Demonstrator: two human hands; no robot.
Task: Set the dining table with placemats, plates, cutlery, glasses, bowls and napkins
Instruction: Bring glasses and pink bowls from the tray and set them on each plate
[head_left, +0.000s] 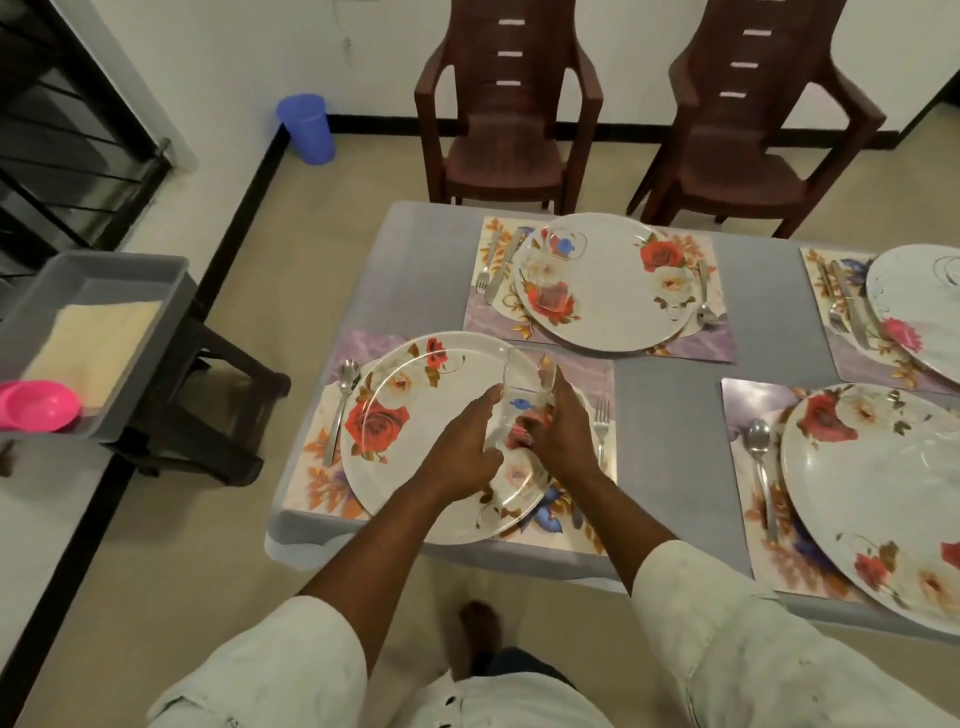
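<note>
A clear drinking glass (527, 382) with a small blue print stands over the near-left floral plate (395, 415). My left hand (465, 447) and my right hand (558, 431) both grip it from either side. That plate lies on a floral placemat (322, 483), with a spoon (343, 400) to its left and a fork (601, 421) to its right. On the far plate (613, 291) stands another clear glass (558, 275), beside a fork and knife (493, 265) and a spoon (705, 296). Two more plates (883, 493) (924, 312) with cutlery sit at the right.
A grey tray (104, 275) on a dark stool at the left holds cream napkins (98, 343) and pink bowls (36, 405). Two brown plastic chairs (509, 114) (748, 130) stand behind the table. A blue bin (306, 127) sits by the wall.
</note>
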